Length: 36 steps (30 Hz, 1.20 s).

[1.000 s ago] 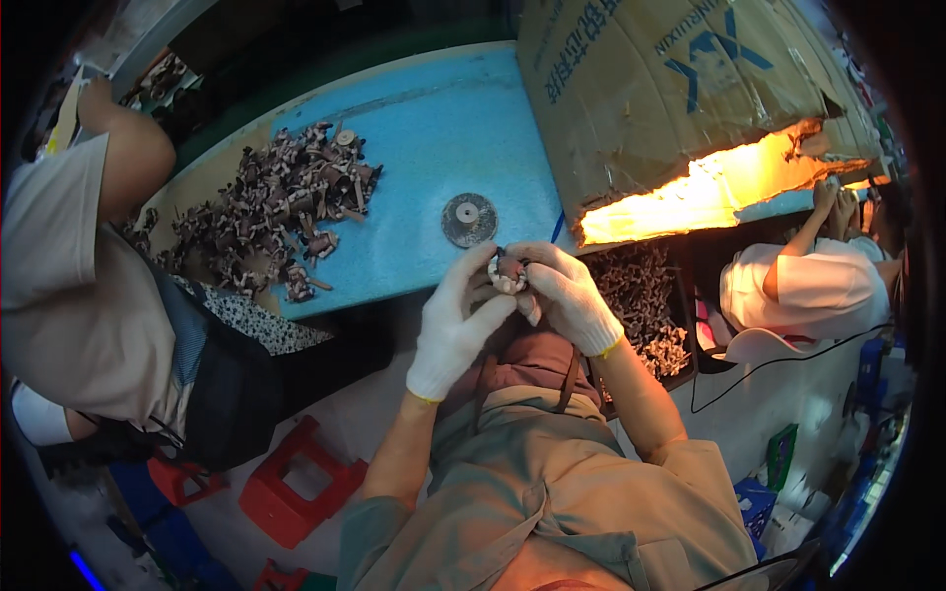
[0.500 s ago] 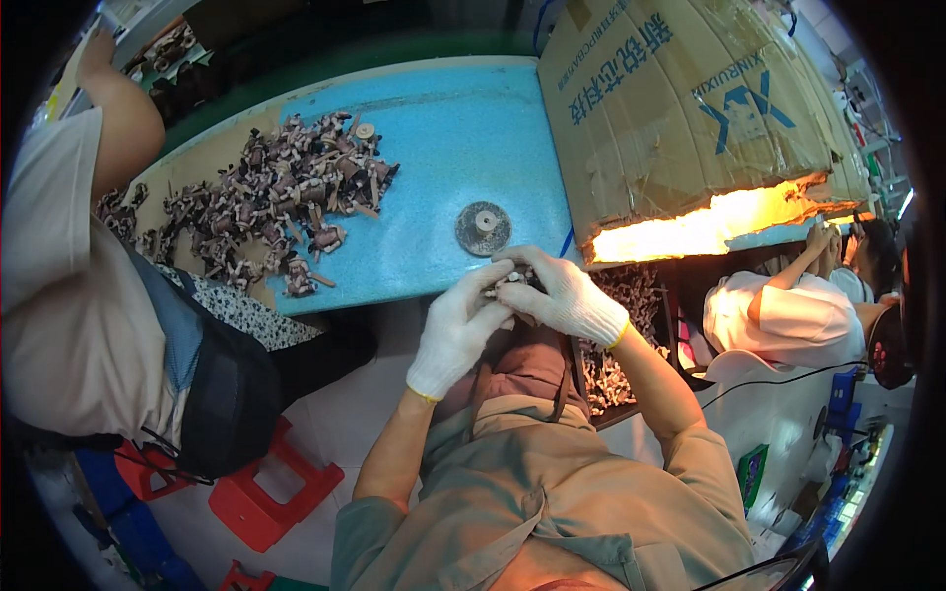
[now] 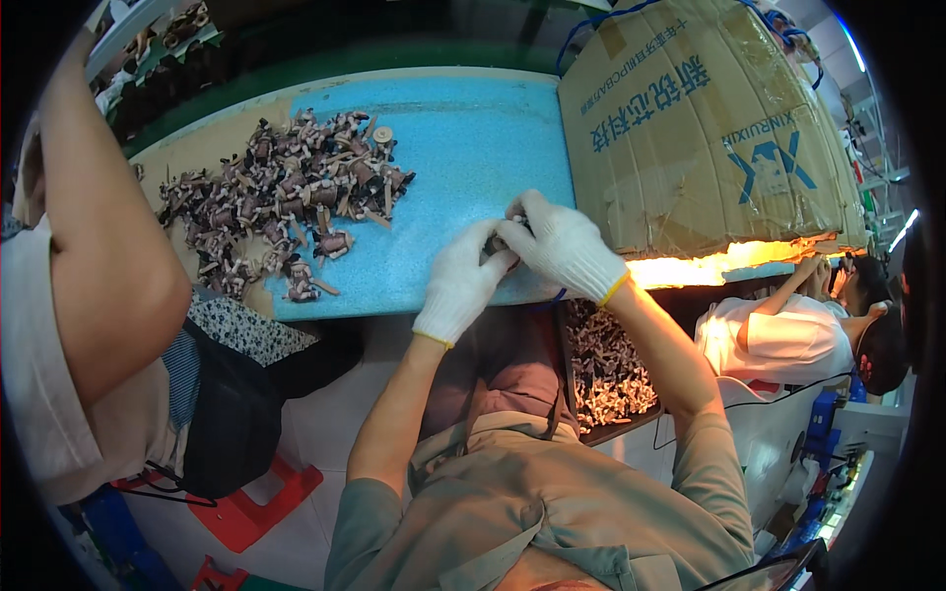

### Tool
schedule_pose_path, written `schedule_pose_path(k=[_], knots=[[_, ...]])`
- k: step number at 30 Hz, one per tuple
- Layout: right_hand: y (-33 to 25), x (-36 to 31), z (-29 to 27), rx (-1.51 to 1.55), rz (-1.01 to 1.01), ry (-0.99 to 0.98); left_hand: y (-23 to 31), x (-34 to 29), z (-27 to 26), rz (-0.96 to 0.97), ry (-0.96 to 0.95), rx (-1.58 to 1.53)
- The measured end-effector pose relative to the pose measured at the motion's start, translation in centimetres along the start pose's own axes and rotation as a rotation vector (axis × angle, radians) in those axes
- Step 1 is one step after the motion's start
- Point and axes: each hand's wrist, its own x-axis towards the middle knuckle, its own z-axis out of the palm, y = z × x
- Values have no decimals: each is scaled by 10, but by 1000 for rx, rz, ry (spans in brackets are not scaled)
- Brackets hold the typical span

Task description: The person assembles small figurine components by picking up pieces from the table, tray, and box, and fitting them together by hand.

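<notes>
- Two gloved hands, left hand and right hand, now meet above the blue worktop; a second ago they worked nearer the body, off its front edge.
- Round metal disc seen earlier beside them is now out of sight, probably covered by the hands.
- Fingers of both hands are curled together, pinching a small dark part, mostly hidden between them.
- Pile of similar brown parts lies well apart to the left.

hands: left hand and right hand now cover the grey disc
parts pile: shifts toward 12 o'clock
</notes>
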Motion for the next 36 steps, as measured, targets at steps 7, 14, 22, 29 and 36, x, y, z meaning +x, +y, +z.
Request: schedule_pose_path(k=[7, 14, 22, 29, 36], knots=[[-30, 13, -3, -298, -48, -93, -2, 0, -1, -56, 46, 36], [-40, 16, -3, -400, -51, -77, -8, -12, -6, -70, 92, -361], [-21, 9, 13, -699, -288, -99, 13, 25, 24, 224, 193, -579], [-24, 9, 23, -559, -195, -89, -2, 25, 26, 223, 196, -506], [-36, -27, -8, 147, -139, 279, 12, -35, -21, -125, -120, -844]])
